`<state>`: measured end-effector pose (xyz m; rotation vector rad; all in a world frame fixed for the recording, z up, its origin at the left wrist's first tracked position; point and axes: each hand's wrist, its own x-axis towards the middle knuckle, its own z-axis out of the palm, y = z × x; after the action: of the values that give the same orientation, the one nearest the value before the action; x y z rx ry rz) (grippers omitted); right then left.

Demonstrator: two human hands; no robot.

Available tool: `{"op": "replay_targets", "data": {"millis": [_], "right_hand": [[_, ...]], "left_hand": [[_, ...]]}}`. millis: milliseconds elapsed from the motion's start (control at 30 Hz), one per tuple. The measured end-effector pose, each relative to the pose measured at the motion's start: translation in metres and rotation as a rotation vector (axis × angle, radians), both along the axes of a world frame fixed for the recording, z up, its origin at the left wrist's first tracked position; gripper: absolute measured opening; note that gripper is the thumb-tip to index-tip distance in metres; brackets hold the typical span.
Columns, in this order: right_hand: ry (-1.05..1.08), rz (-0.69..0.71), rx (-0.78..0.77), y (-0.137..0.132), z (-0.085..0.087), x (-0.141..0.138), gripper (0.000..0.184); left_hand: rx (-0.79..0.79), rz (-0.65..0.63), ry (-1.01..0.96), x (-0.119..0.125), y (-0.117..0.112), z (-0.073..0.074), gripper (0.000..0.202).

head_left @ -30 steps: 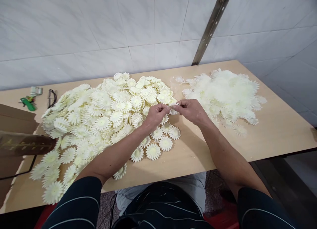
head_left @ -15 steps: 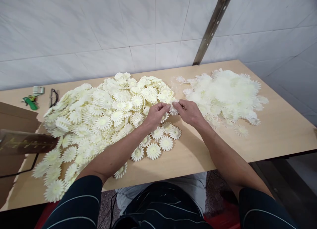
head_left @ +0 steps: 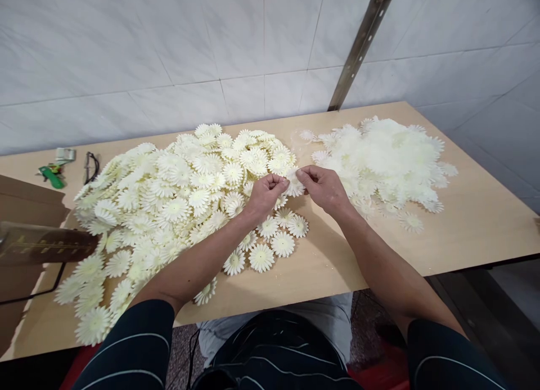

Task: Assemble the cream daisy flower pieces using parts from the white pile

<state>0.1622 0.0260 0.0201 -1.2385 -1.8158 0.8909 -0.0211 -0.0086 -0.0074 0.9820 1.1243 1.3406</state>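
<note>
A pale cream artificial flower piece [head_left: 295,186] with daisy-like petals is held up between my two hands above the table. My left hand [head_left: 266,196] pinches at its left edge, thumb and index finger pressed together. From the other side, my right hand [head_left: 324,188] grips its right edge between thumb and bent fingers. Behind and left of my left hand spreads a large heap of cream flower pieces [head_left: 175,207]. Several single flowers [head_left: 261,257] lie flat below my wrists. Right of my right hand is a second, paler pile of thin flower pieces [head_left: 388,159].
The wooden table [head_left: 337,266] meets a tiled wall [head_left: 169,52], where a slotted metal bar [head_left: 361,49] leans. A green-handled tool [head_left: 52,176] and a dark looped object [head_left: 91,167] lie at the far left. A brown translucent container [head_left: 46,243] and cardboard [head_left: 25,204] stand at the left edge.
My right hand has shifted slightly up, its fingers repositioned on the flower piece. My left hand stays nearly in place. The piles look unchanged.
</note>
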Motion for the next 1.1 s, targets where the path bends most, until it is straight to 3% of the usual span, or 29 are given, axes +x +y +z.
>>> {"op": "replay_targets", "data": {"millis": [400,533,700,867,1100], "right_hand": [[0.25,-0.221,-0.059,0.008,-0.001,0.005,0.053],[0.29,-0.185,-0.078,0.011,0.001,0.009,0.055],[0.159,-0.128,-0.076,0.005,0.005,0.008,0.051],[0.077,-0.121,-0.009,0.001,0.006,0.005,0.04],[0.244,-0.065,-0.106,0.002,0.008,0.003,0.042]], "left_hand": [[0.009,0.054,0.041,0.002,0.001,-0.006,0.042],[0.024,0.064,0.103,0.001,-0.001,-0.004,0.035],[0.066,-0.015,0.201,0.0,-0.007,0.0,0.04],[0.091,-0.018,0.25,0.001,-0.006,-0.002,0.027],[0.008,-0.034,0.196,0.0,-0.002,-0.004,0.041]]}}
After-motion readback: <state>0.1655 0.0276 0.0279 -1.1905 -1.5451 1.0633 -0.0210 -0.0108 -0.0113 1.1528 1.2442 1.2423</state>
